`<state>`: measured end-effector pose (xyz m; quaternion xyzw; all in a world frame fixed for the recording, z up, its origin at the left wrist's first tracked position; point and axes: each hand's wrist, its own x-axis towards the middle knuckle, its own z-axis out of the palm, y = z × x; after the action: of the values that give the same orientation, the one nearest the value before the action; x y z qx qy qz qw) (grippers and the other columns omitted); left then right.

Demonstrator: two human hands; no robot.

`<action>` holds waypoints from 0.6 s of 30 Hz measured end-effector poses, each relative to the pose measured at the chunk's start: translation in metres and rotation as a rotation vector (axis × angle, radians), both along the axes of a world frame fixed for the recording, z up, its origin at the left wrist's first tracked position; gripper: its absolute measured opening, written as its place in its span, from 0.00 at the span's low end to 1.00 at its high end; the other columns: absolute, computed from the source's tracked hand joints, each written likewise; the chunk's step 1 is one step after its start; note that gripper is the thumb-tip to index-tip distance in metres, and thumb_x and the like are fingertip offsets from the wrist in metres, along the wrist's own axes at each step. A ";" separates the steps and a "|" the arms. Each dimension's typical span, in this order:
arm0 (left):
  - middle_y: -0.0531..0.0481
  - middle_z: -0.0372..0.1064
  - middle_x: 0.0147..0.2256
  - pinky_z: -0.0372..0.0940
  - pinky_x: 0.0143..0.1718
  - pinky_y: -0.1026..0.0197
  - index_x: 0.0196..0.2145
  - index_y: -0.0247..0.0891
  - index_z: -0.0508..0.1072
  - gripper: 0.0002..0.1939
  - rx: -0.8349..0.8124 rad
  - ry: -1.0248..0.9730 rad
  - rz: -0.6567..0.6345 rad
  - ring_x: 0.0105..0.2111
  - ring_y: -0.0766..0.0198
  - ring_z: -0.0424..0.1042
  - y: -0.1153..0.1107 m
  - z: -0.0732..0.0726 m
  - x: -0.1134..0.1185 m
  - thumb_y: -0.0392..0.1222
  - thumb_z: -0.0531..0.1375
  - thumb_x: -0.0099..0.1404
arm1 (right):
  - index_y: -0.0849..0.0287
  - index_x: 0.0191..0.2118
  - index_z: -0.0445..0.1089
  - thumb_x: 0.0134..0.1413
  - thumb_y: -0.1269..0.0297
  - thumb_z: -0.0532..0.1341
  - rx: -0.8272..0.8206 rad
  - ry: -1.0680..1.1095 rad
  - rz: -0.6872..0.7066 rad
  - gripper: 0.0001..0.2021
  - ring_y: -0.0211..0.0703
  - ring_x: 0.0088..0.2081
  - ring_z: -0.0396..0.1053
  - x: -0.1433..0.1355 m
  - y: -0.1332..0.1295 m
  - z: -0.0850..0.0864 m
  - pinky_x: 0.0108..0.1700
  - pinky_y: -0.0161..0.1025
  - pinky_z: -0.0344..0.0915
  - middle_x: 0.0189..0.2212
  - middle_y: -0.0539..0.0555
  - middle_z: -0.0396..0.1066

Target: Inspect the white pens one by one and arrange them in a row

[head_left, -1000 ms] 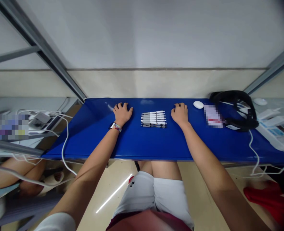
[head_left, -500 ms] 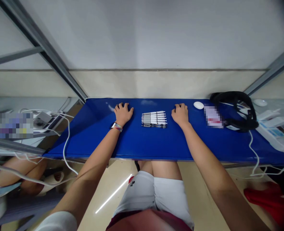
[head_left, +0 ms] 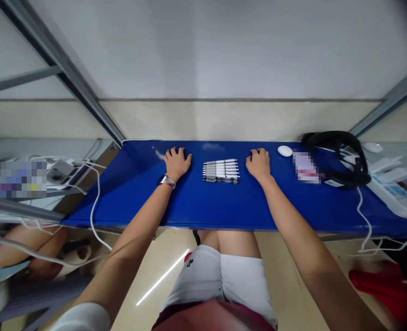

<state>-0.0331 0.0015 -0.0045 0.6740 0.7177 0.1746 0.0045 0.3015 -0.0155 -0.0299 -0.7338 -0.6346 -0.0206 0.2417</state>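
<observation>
Several white and grey pens lie side by side in a row on the blue table, their tips toward the left. To the left of the pens, my left hand rests on the table with its fingers spread and nothing in it; a colourful band is on the wrist. My right hand rests palm down to the right of the pens, its fingers slightly bent and apart, holding nothing. Neither hand touches the pens.
At the right are a white mouse, a blurred packet and a black headset with straps. White cables hang at the left edge. Metal posts frame both sides. Another person's legs show at the lower left.
</observation>
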 end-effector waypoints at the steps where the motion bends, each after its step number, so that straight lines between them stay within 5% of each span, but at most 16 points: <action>1: 0.31 0.60 0.70 0.52 0.70 0.35 0.68 0.38 0.69 0.33 0.001 0.002 0.000 0.70 0.33 0.57 0.000 0.000 0.000 0.57 0.49 0.75 | 0.72 0.63 0.73 0.66 0.68 0.53 0.002 -0.003 0.000 0.25 0.68 0.61 0.63 0.000 0.000 0.000 0.64 0.58 0.60 0.60 0.76 0.66; 18: 0.31 0.59 0.70 0.53 0.69 0.35 0.69 0.38 0.68 0.32 -0.005 0.017 -0.002 0.70 0.34 0.57 0.000 0.000 0.000 0.57 0.49 0.76 | 0.72 0.62 0.72 0.67 0.67 0.53 -0.014 -0.015 0.000 0.24 0.67 0.60 0.63 -0.001 -0.001 0.002 0.62 0.58 0.59 0.59 0.76 0.67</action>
<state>-0.0331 0.0013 -0.0045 0.6762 0.7176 0.1669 0.0005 0.3004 -0.0169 -0.0274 -0.7354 -0.6365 -0.0219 0.2317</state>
